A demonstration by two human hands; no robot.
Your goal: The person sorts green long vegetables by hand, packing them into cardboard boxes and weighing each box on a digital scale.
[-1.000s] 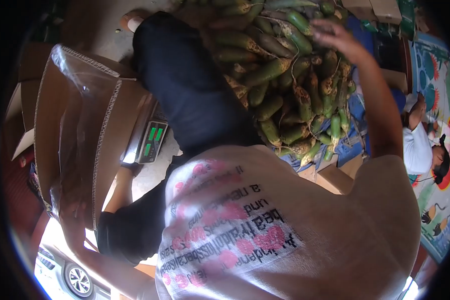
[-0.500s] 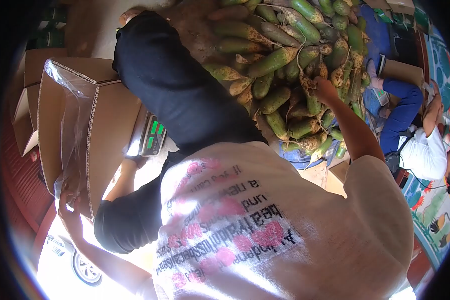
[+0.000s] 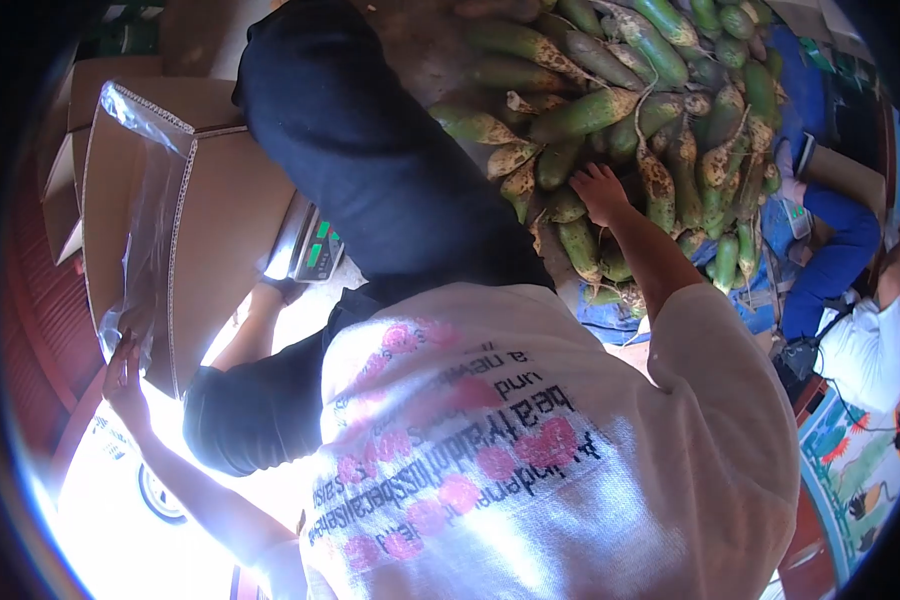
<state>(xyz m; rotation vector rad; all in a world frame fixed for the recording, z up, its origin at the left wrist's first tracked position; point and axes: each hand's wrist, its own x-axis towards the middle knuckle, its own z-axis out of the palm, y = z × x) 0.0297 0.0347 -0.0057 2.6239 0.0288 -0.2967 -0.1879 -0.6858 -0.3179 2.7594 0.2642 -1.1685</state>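
My left hand (image 3: 125, 378) is at the lower edge of a tall cardboard box (image 3: 225, 205), its fingers closed on the clear plastic liner (image 3: 142, 270) that hangs over the rim. Over a heap of green radishes (image 3: 595, 115) with brown, soil-stained ends is my right hand (image 3: 600, 192), fingers spread and palm down, with no radish held in it. Its fingertips are near the radishes at the middle of the heap.
A scale (image 3: 318, 248) with green digits stands between the box and my dark-trousered leg (image 3: 370, 150). Blue sheeting (image 3: 610, 322) lies under the heap. Another person in blue trousers (image 3: 835, 250) sits at the right, beside a second scale (image 3: 796, 217).
My right hand has moved left across the heap, away from the rooty radish it was touching, and its fingers have spread. My left hand remains at the liner. The view has shifted slightly.
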